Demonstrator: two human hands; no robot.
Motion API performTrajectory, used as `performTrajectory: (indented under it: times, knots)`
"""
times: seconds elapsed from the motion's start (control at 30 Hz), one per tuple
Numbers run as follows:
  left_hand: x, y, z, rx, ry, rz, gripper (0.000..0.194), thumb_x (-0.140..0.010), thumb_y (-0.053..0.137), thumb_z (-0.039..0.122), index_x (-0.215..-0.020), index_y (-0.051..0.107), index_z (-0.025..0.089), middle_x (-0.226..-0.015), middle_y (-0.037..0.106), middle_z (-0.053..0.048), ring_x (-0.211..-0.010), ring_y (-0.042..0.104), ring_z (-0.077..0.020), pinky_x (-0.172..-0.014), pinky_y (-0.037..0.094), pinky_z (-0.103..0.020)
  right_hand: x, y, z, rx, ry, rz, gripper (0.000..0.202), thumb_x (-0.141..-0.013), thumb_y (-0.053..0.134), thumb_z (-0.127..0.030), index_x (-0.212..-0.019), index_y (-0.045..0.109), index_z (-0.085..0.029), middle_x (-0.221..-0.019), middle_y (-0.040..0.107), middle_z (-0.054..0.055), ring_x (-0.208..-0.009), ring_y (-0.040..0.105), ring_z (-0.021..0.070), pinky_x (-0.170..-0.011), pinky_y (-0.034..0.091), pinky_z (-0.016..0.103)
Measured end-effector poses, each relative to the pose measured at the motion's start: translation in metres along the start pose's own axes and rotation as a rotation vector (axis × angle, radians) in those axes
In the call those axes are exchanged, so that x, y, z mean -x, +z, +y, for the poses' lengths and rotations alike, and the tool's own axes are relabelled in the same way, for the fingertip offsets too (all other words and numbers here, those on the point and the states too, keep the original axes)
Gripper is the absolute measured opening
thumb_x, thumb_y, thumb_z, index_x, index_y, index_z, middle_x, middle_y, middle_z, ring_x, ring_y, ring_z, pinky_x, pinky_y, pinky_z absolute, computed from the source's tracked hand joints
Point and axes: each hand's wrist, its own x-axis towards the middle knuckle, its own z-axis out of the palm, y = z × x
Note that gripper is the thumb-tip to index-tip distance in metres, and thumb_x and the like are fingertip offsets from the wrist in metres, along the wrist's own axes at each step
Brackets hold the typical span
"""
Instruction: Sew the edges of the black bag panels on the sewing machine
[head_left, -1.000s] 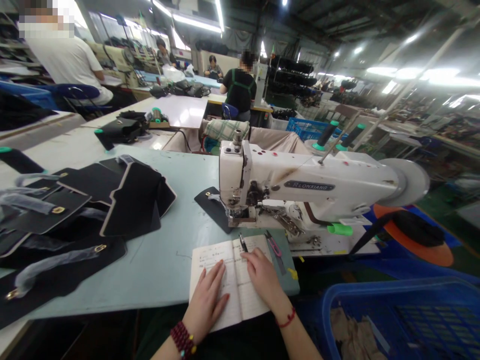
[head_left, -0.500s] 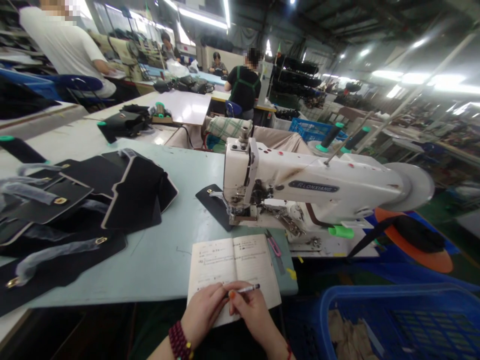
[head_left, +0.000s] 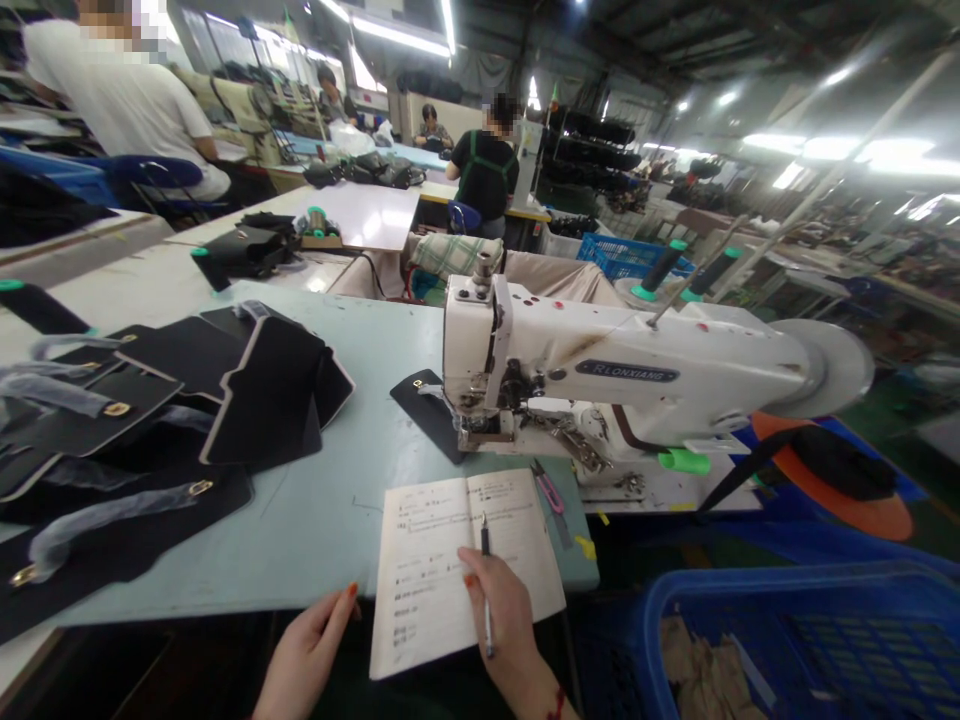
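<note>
My right hand [head_left: 504,612] is closed round a pen [head_left: 486,545], over the right page of an open notebook [head_left: 424,590]. The pen's bare tip points away from me, and handwriting covers parts of both pages. Left of the notebook, at the table's front edge, my left hand [head_left: 311,640] has thumb and forefinger pressed together. Whatever they pinch, if anything, cannot be made out. Pink-handled thread snips [head_left: 549,490] lie at the notebook's upper right. Behind the notebook stands a white sewing machine [head_left: 577,350], with a black piece [head_left: 426,415] by its needle area.
Black panels [head_left: 270,390] with plastic-wrapped handles are heaped on the left of the green table [head_left: 337,540]. A blue basket [head_left: 750,585] with beige material stands at the lower right. Beside the machine is an orange-and-black round item [head_left: 840,475]. Several people work at tables behind.
My hands have parted: the left moved off the notebook to its left side. The right turned the pen, which now points away from me with its tip exposed.
</note>
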Motion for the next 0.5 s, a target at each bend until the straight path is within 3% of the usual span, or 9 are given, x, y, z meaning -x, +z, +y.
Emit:
performTrajectory:
  times: [0.07,0.2,0.33,0.5]
  knots:
    - [0.002,0.004,-0.009,0.035,-0.035,-0.036,0.048,-0.080,0.046,0.064,-0.078,0.065,0.019,-0.078,0.067,-0.004,-0.083,0.060,-0.0241,-0.078,0.045,-0.029,0.002,0.013,0.006,0.159,-0.104,-0.056,0.032,-0.090,0.047,-0.016,-0.121,0.055,-0.024,-0.120,0.061,0.005,-0.111,0.055,0.0218,-0.096,0.047,0.038]
    - [0.003,0.017,-0.004,0.026,-0.038,-0.138,0.052,-0.084,0.036,0.064,-0.073,0.060,0.019,-0.060,0.053,0.000,-0.062,0.052,-0.0192,-0.063,0.042,-0.029,0.007,0.024,0.020,0.333,-0.206,-0.175,0.036,-0.084,0.063,-0.022,-0.119,0.056,-0.025,-0.135,0.051,0.003,-0.127,0.043,0.0258,-0.107,0.037,0.046]
    - [0.005,0.024,0.009,0.020,-0.073,-0.244,0.055,-0.079,0.043,0.068,-0.071,0.060,0.016,-0.063,0.054,-0.002,-0.061,0.045,-0.0167,-0.057,0.035,-0.027,0.011,0.011,0.032,0.362,-0.276,-0.250,0.038,-0.085,0.063,-0.020,-0.121,0.054,-0.026,-0.139,0.047,0.000,-0.131,0.040,0.0218,-0.109,0.036,0.043]
    - [0.006,0.045,0.002,0.192,-0.119,-0.331,0.054,-0.071,0.053,0.070,-0.062,0.048,0.017,-0.053,0.044,0.003,-0.052,0.037,-0.0119,-0.051,0.026,-0.025,0.010,-0.014,0.030,0.351,-0.251,-0.339,0.034,-0.090,0.054,-0.022,-0.123,0.053,-0.027,-0.139,0.047,-0.002,-0.132,0.039,0.0200,-0.111,0.033,0.044]
